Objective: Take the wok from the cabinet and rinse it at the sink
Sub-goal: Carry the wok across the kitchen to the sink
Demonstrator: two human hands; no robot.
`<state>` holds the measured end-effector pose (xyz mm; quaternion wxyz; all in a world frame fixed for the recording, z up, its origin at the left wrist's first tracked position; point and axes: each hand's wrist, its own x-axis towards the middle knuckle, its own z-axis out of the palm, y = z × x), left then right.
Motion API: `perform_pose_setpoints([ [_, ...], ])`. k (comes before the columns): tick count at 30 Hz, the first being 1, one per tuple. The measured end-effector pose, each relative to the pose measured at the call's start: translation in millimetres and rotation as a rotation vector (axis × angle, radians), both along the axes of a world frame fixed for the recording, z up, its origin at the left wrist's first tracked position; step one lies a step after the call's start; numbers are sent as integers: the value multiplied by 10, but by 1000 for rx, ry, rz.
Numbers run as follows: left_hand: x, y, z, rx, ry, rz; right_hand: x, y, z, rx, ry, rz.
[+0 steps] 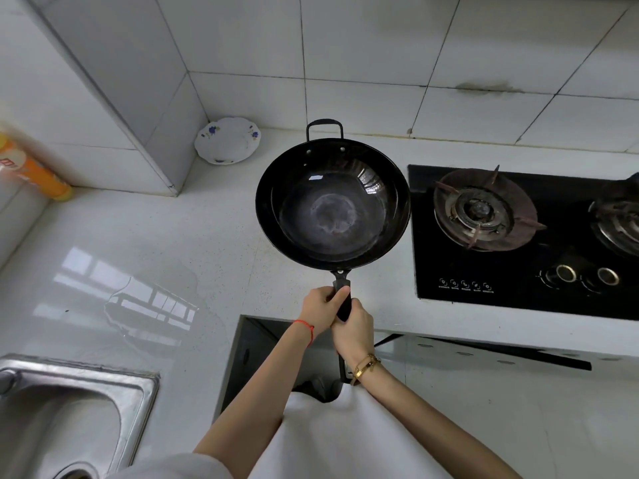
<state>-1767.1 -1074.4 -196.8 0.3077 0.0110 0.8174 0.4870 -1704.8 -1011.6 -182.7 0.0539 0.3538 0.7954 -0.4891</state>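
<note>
The wok is black and round, with a dull grey worn patch at the bottom of its bowl, a small loop handle on the far rim and a long black handle on the near side. It is held level, mouth up, above the counter. The steel sink lies well apart, at the lower left, its basin open.
</note>
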Motion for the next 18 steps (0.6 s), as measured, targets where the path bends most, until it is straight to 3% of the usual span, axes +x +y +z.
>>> perform_pose_setpoints([
  [18,962,-427,165,76,42,588,553,-162,50,-89,138,507],
])
